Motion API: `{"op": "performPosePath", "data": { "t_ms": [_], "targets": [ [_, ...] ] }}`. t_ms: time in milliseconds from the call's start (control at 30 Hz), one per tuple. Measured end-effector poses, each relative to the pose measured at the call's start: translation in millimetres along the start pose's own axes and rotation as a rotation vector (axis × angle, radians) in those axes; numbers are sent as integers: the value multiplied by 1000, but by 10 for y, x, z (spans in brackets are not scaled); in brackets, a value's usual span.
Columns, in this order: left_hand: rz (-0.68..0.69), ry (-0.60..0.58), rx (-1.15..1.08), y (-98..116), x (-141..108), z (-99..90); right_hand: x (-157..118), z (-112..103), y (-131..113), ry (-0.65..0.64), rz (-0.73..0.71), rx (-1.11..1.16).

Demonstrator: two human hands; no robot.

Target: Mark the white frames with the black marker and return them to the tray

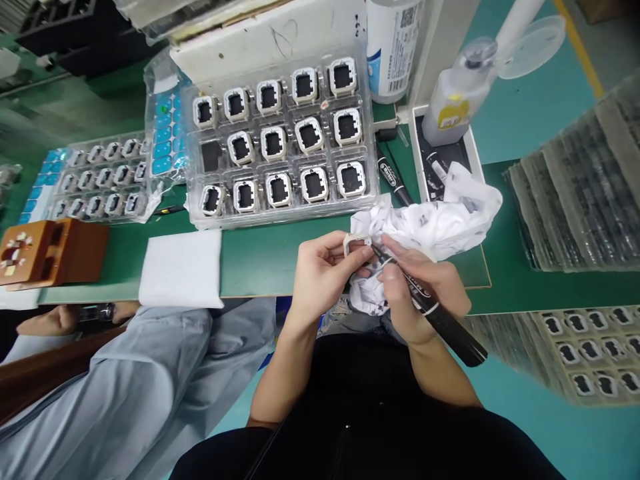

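Observation:
My left hand [320, 270] pinches a small white square frame part [357, 245] just off the near edge of the green mat. My right hand [417, 290] grips a black marker pen [440, 317] with its tip touching that part. A crumpled white cloth [440, 223] lies under and behind both hands. Beyond them a clear plastic tray [283, 137] holds several of the same white-framed parts in rows, with one pocket at its left showing only a dark insert.
A second tray of smaller parts [103, 180] lies far left beside an orange-brown fixture [47, 250]. A white pad [183, 267] sits on the mat. Another marker [395, 180], a liquid dispenser bottle [457, 103] and stacked trays [580, 180] stand right. A seated co-worker's sleeve [125, 380] is at left.

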State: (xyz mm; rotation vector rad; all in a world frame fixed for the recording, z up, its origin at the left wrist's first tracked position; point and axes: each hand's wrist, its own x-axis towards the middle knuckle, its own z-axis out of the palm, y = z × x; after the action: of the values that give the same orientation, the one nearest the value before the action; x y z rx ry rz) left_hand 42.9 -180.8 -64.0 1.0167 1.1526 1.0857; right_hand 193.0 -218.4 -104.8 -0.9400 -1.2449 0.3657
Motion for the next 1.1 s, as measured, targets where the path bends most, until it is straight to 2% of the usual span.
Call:
{"op": "performPosePath", "data": {
  "t_ms": [233,867,1100],
  "targets": [
    [40,2,97,-18,-24,4,111,75,-99,-16,53,-34],
    [138,-5,217,-92,-78,-2,120,63,-89,-20,33,-93],
    [283,61,439,-137,-116,22,89,35,-71,-55,-117,-214]
  ]
}}
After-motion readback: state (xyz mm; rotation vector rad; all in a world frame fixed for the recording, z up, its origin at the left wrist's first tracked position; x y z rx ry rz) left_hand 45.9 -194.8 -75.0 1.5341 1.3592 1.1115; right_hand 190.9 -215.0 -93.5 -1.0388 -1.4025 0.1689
